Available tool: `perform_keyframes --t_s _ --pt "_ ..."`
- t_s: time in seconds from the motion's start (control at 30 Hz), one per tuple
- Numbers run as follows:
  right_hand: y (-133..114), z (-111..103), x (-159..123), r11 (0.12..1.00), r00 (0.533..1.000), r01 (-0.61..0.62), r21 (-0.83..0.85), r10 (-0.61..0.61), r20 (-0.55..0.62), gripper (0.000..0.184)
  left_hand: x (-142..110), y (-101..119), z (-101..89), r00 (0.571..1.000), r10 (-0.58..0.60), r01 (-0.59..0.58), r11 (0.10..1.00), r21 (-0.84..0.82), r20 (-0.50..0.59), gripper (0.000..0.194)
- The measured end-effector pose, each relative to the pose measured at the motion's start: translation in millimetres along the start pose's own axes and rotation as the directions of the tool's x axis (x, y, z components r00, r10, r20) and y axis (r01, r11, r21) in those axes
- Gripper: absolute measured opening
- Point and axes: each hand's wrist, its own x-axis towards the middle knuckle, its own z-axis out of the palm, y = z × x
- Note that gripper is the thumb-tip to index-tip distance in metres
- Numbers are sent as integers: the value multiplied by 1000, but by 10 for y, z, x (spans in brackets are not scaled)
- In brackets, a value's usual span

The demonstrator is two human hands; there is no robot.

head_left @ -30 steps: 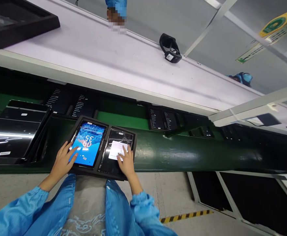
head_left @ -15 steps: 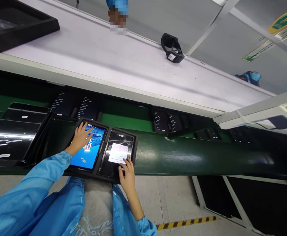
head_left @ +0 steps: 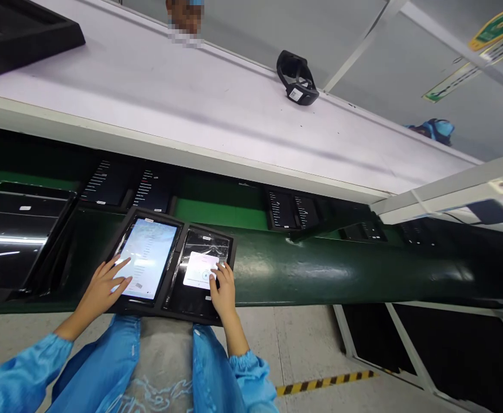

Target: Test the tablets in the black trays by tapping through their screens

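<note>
Two tablets lie side by side in a black tray (head_left: 167, 312) at the belt's near edge. The left tablet (head_left: 150, 252) shows a bright, pale screen with a column of lines. My left hand (head_left: 102, 287) rests over its lower left part, fingers spread and fingertips at the glass. On the right tablet (head_left: 191, 298), a white pop-up window glows on a dark screen. My right hand (head_left: 223, 289) lies at that tablet's right side, fingers apart and fingertips at the pop-up's edge. Neither hand grasps anything.
Several dark tablets in trays (head_left: 152, 189) line the green belt (head_left: 217, 213). A stack of glossy black tablets (head_left: 19, 229) stands at the left. Above runs a white shelf (head_left: 182, 103) with a black headset-like device (head_left: 297, 78). A dark post (head_left: 320, 229) juts beside the belt.
The left tablet's screen went from a blue picture to a pale page with lines. My left hand moved down and left across it. My right hand stayed at the right tablet's pop-up.
</note>
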Motion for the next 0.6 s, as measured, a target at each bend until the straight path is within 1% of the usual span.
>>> perform_keyframes --t_s 0.07,0.13,0.23,0.33,0.4,0.47,0.6 --pt "26 47 227 1000 1000 6 -11 -6 18 31 -221 -2 -25 999 -29 29 1000 -8 -30 42" --pt "45 98 464 999 998 -3 -34 5 56 36 -345 -9 -51 996 -60 59 998 -19 -69 39" --pt "58 157 780 997 992 5 -83 6 128 41 -403 -24 -79 988 -89 85 996 -37 -129 39" --pt "59 162 961 994 983 33 -106 -13 183 38 -383 -26 -99 982 -101 95 995 -40 -157 37" --pt "55 130 952 993 979 40 -107 -17 205 33 -346 -19 -114 982 -102 98 995 -34 -159 34" --pt "45 81 820 993 973 58 -100 -34 227 27 -293 -14 -130 982 -99 95 995 -31 -158 33" --pt "-4 -10 296 990 952 138 -38 -122 280 21 -152 -30 -132 982 -110 106 994 -34 -153 31"
